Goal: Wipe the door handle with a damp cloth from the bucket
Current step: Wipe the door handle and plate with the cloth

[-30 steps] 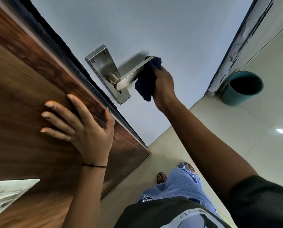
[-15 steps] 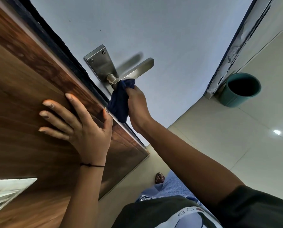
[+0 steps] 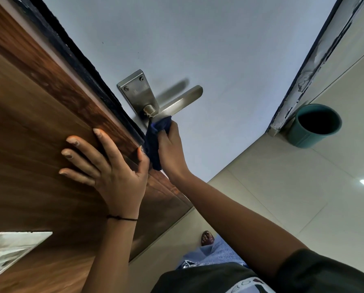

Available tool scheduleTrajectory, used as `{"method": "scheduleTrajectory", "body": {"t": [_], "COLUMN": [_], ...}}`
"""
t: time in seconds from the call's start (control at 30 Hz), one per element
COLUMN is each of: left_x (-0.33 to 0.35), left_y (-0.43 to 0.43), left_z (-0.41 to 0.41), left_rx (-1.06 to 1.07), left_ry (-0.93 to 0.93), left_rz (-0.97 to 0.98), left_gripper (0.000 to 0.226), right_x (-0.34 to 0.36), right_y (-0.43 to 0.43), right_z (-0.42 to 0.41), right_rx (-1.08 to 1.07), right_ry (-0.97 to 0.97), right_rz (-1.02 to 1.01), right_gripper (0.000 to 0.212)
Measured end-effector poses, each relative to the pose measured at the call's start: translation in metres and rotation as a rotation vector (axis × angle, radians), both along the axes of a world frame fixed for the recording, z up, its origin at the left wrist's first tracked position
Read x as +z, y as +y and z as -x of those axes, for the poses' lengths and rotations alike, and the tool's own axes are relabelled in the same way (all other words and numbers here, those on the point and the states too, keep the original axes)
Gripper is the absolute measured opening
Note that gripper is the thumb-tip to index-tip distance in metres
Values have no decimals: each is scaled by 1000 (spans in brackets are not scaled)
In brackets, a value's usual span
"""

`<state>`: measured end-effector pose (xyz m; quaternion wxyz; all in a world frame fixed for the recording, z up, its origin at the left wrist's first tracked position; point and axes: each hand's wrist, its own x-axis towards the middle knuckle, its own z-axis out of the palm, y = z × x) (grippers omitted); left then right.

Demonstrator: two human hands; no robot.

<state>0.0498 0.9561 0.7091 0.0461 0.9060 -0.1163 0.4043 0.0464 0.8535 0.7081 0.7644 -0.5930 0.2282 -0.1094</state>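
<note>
Door handle (image 3: 178, 102), right hand (image 3: 170, 144) gripping cloth (image 3: 155, 140) beneath it, left hand (image 3: 107, 166) spread flat on door (image 3: 28, 123)

Soft daylight, sharp focus, wide-angle bending at edges, glare spot on floor (image 3: 335, 187).

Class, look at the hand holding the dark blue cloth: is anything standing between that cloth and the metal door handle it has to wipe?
Nothing visible does. The right hand presses the cloth up beneath the door handle, near its pivot.
</note>
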Motion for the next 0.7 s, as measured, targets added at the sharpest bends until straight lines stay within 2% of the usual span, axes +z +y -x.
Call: {"method": "scheduleTrajectory", "body": {"t": [0.13, 0.27, 0.5, 0.6, 0.7], "left_x": [-1, -3, -4, -4, -5], "left_y": [0, 1, 0, 0, 0], "left_z": [-1, -2, -3, -3, -4], "left_rx": [-6, -19, -10, 4, 9], "left_ry": [-27, -49, -64, -85, -96], "left_rz": [-15, -3, 1, 2, 8], "left_gripper": [80, 92, 95, 95, 91], "right_x": [-5, -8, -13, -12, -19], "right_y": [3, 3, -15, -38, -68], "right_z": [-14, -22, -17, -7, 5], "right_rx": [-71, -149, -232, -306, -489], "right_ry": [-35, -43, -5, 17, 50], "right_rz": [65, 90, 222, 111, 84], "right_gripper": [20, 26, 25, 27, 32]}}
